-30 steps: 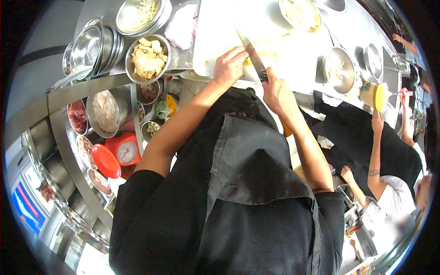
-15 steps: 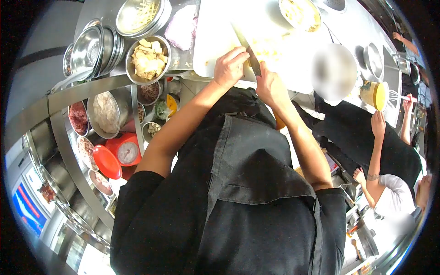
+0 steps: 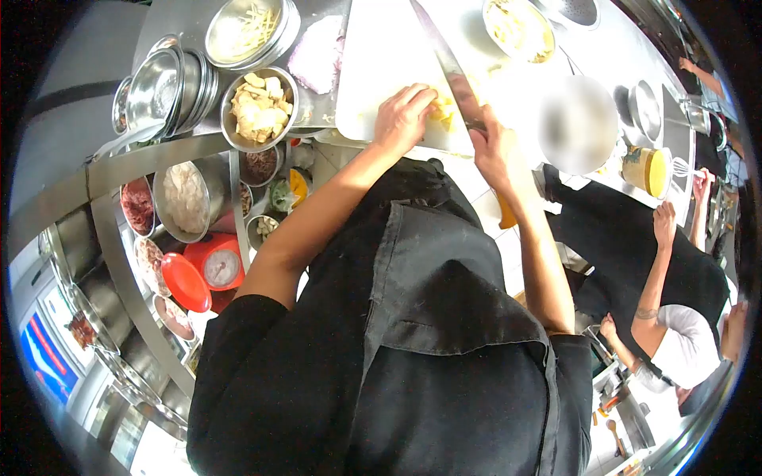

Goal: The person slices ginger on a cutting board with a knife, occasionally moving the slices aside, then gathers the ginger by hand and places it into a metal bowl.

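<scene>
So the knife (image 3: 450, 67) has a long, shiny blade and is held by its handle in the right hand (image 3: 496, 151), with the tip angled forward and a bit left over the white cutting board (image 3: 377, 67). Some yellow food (image 3: 441, 109), kinda chunky and cut up, is set near the board's close edge, just left of the blade, right at the left hand's (image 3: 403, 119) fingertips. Finer cuts are pretty washed out by glare.
</scene>
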`<action>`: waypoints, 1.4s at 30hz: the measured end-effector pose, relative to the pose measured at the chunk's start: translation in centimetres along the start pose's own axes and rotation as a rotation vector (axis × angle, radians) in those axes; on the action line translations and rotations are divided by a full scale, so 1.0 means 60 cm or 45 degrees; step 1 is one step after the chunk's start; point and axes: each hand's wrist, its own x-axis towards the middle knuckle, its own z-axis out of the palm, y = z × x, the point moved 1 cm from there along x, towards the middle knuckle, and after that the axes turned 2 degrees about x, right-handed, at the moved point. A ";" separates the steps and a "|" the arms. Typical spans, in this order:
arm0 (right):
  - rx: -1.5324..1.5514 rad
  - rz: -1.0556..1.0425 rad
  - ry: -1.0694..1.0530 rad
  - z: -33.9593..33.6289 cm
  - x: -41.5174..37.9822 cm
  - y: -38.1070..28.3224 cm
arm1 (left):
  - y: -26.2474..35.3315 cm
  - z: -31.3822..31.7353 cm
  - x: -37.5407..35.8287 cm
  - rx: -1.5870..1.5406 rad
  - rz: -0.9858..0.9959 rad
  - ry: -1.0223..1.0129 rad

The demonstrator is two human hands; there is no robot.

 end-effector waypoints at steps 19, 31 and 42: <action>-0.194 -0.115 0.180 -0.007 -0.077 0.025 | 0.072 -0.098 0.063 0.172 0.599 -0.638; -0.228 0.224 0.246 -0.093 -0.108 0.089 | -0.026 -0.053 0.086 0.247 0.524 -0.767; -0.285 -0.051 0.330 -0.074 -0.125 0.060 | 0.129 -0.063 0.112 0.094 0.589 -0.562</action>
